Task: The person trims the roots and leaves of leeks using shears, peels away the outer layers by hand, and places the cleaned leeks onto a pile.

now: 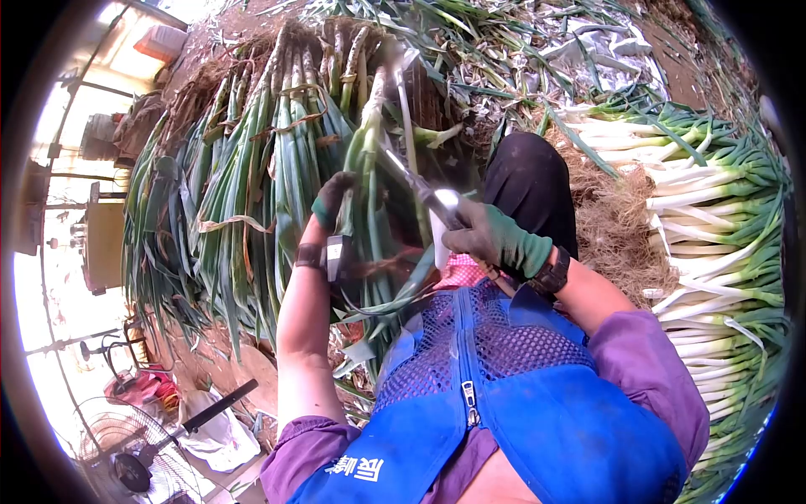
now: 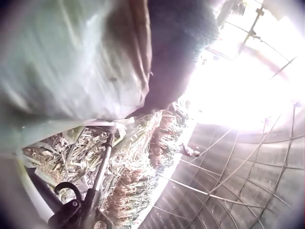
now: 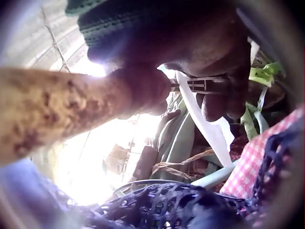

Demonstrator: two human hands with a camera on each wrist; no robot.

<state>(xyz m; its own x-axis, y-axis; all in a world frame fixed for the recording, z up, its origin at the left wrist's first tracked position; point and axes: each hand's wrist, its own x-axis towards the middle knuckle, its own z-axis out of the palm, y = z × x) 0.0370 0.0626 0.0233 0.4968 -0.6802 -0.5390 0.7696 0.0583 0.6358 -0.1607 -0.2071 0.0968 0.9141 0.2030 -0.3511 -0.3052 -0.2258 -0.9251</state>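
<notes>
The left hand (image 1: 334, 202), in a dark and green glove, grips a leek (image 1: 366, 147) whose leaves hang down in front of the body. Close to the left wrist view's lens are a broad green leaf (image 2: 76, 62) and the dark glove (image 2: 174, 52). The right hand (image 1: 501, 241), gloved in green, is curled round the dark handle of a spray-gun-like tool (image 1: 438, 206); its thin metal rod points up beside the leek. A hooked lever (image 2: 69, 188) shows on the tool. In the right wrist view the right hand (image 3: 181, 52) is partly dark, near a speckled brown stick (image 3: 57, 109).
Untrimmed leeks (image 1: 243, 160) lie in a thick row at the left. White-stemmed leeks (image 1: 705, 202) are stacked at the right, with roots (image 1: 617, 227) beside them. Leaf scraps cover the ground ahead. A fan (image 1: 130, 458) stands at the lower left; a dark-trousered knee (image 1: 529, 181) is near the right hand.
</notes>
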